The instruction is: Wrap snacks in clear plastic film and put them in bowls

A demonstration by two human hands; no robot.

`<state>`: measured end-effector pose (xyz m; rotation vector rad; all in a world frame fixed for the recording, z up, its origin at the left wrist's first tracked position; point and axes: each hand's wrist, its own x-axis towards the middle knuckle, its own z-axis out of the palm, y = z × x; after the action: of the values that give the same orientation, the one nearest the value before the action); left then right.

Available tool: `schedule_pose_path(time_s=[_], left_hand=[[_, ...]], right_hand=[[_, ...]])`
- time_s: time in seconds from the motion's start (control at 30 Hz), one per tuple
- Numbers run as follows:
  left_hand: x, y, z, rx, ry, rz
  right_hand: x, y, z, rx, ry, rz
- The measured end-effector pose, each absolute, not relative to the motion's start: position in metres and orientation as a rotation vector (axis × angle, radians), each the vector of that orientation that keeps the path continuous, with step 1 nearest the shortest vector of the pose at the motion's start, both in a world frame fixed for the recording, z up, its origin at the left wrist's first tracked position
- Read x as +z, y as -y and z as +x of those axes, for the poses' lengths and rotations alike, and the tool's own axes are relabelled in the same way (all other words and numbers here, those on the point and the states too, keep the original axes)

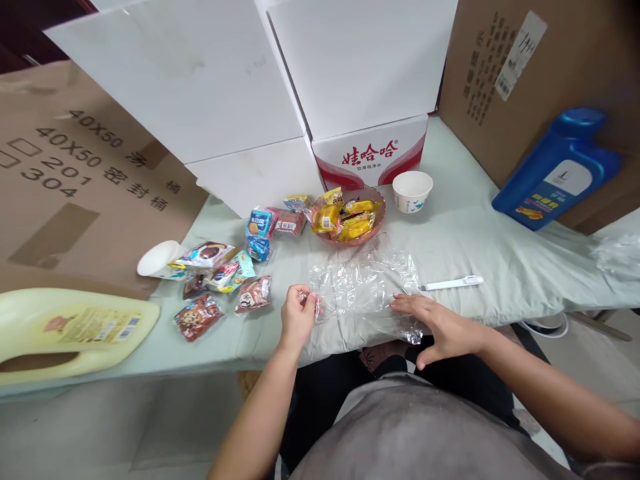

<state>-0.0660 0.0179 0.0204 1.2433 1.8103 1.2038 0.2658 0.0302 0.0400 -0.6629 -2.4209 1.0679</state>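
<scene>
A crinkled clear plastic bag (363, 287) lies spread over the near edge of the table in front of me. My left hand (299, 317) pinches its left edge between thumb and fingers. On the bag's right side rests my right hand (443, 327), fingers stretched out and thumb apart. Just beyond that hand is a white utility knife (453, 283) with its blade end toward the bag. Behind the bag stands a pinkish clear bowl (380, 223) holding several yellow-wrapped snacks (357, 227). Left of my left hand lies a brown snack packet (253, 294).
More packets (207, 255) lie at the left by a tipped paper cup (161, 260). Another paper cup (413, 191) stands upright behind. A cream jug (75, 333), a blue bottle (557, 170), white boxes (370, 153) and brown cartons (65, 173) surround the green-covered table (525, 280).
</scene>
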Motion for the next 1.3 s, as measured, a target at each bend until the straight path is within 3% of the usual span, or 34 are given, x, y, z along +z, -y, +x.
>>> schedule_pose_path(time_s=[0.13,0.27,0.47,0.73,0.93,1.1,1.3], left_hand=[[0.022,-0.020,-0.065,1.221,-1.857,1.337],[0.028,-0.040,-0.062,1.190,-2.090,1.598],[0.020,-0.069,-0.054,0.636,-2.368,1.779],[0.011,-0.067,-0.052,0.503,-2.409,1.836],[0.025,-0.054,-0.048,1.126,-2.332,2.277],[0.019,-0.047,-0.030,0.651,-1.473,2.757],[0.005,-0.048,-0.027,0.413,-1.574,2.621]], right_hand=[[0.026,-0.026,0.255,0.962,2.122,-0.830],[0.025,-0.047,0.236,0.808,1.825,-1.354],[0.020,-0.066,0.227,0.279,2.063,-1.882],[0.013,-0.063,0.231,0.069,2.114,-1.857],[0.009,-0.066,0.227,0.064,2.153,-1.838],[0.009,-0.068,0.227,0.051,2.166,-1.867],[0.029,-0.074,0.237,-0.045,2.132,-1.695]])
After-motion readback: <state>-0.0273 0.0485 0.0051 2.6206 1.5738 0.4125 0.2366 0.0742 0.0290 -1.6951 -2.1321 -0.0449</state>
